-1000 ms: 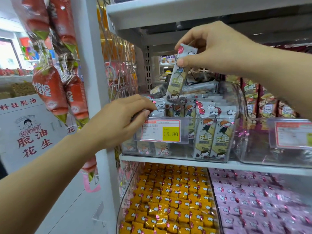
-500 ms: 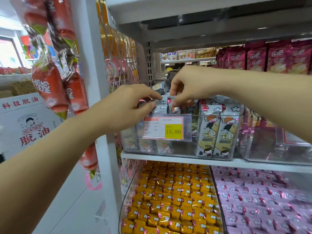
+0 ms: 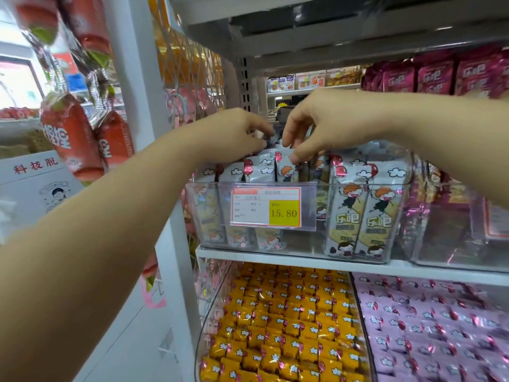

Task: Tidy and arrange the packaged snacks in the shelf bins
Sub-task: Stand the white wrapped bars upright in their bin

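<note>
Clear plastic bin (image 3: 358,186) on the upper shelf (image 3: 275,256) holds the grey-white snack packets (image 3: 256,170), upright in rows behind the price tag (image 3: 265,206). The right hand (image 3: 316,125) reaches in from above. Its fingertips (image 3: 296,158) pinch the top edge of one packet (image 3: 285,169) mid-row. That packet stands upright, mostly down in the bin, touching its neighbours on both sides. The left hand (image 3: 234,136) is just beside it, fingers curled over the packet tops at the left. Cannot tell if it grips one or only steadies the row, since its fingertips are hidden.

Step in hand, by my read: seating this packet into the row.
- Keep the pinch on the top seal, not the body. The film looks thin and the contents are probably brittle.
- Push straight down until the top sits level with the neighbours, printed face forward like the rest.
- Use the left hand to hold the neighbouring packets back so they don't tip into the slot.
- Stay off the two front packs (image 3: 363,210) standing against the front wall at the right, as a knock would likely lean them.
- Let go only once the packet stands by itself.
</note>
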A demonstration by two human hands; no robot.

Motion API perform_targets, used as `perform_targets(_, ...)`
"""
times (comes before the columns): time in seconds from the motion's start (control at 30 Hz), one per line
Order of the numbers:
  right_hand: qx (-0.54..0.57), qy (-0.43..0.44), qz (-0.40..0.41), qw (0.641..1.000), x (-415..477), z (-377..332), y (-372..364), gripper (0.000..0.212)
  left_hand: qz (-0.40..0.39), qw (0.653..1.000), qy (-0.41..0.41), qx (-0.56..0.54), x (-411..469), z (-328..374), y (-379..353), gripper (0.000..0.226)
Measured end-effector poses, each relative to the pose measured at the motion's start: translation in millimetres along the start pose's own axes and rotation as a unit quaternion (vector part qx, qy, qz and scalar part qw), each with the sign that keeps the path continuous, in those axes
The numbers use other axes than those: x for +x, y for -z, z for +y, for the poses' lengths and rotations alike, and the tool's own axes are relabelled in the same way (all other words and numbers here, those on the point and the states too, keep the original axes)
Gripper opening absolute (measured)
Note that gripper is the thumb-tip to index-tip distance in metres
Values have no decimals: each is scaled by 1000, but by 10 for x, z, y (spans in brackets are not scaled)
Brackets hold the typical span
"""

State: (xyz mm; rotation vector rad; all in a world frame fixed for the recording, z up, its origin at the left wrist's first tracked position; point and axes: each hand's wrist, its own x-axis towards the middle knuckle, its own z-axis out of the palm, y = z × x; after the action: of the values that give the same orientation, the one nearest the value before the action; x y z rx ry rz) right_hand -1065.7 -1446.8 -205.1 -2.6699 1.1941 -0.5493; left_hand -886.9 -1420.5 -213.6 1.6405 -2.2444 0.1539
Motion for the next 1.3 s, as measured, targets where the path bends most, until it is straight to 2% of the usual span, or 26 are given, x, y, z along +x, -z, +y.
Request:
perform_targets(0.07, -6, 6, -2, 1000, -12, 8, -7, 17, -17, 1000, -9, 3, 55, 11, -22, 31)
perform_targets(0.13, -15, 8, -1, 1000, -20, 21, -13, 17, 13, 1000, -8, -8, 108, -11, -56, 25)
perform_targets(0.27, -17, 10, -1, 1000, -31, 45, 8, 17, 137, 989, 21, -55, 129, -75, -132, 10)
perform_targets(0.4, 9, 5, 16, 1000, -32, 77, 60, 21, 271, 957, 11, -100, -36, -91, -63, 12)
perform_targets(0.5, 5, -5, 40, 999, -22, 83, 74, 21, 299, 941, -12, -155, -162, -74, -3, 14)
perform_targets(0.63, 3, -19, 121, 993, -66, 45, 98, 21, 288, 929, -29, -230, -253, -43, 38, 20)
perform_targets(0.73, -9, -27, 182, 983, -105, 34, 142, 37, 268, 912, -25, -309, -295, -10, 62, 18)
perform_targets(0.87, 93, -40, 127, 987, -207, -4, 219, 60, 227, 880, -16, -416, -324, 39, 82, 16)
perform_targets(0.93, 105, -17, 123, 987, -268, -38, 252, 54, 218, 873, -17, -435, -334, 63, 90, 18)
perform_targets(1.0, 111, 8, 122, 986, -323, -94, 272, 40, 197, 878, -33, -436, -339, 99, 94, 25)
perform_targets(1.1, 112, 23, 75, 991, -376, -162, 275, 37, 150, 890, -65, -425, -348, 155, 98, 30)
perform_targets(1.2, 89, 6, 43, 995, -395, -140, 273, 36, 114, 923, -65, -363, -341, 153, 90, 23)
perform_targets(1.3, 74, -21, 61, 995, -388, -40, 296, 28, 58, 955, -41, -288, -304, 106, 71, 24)
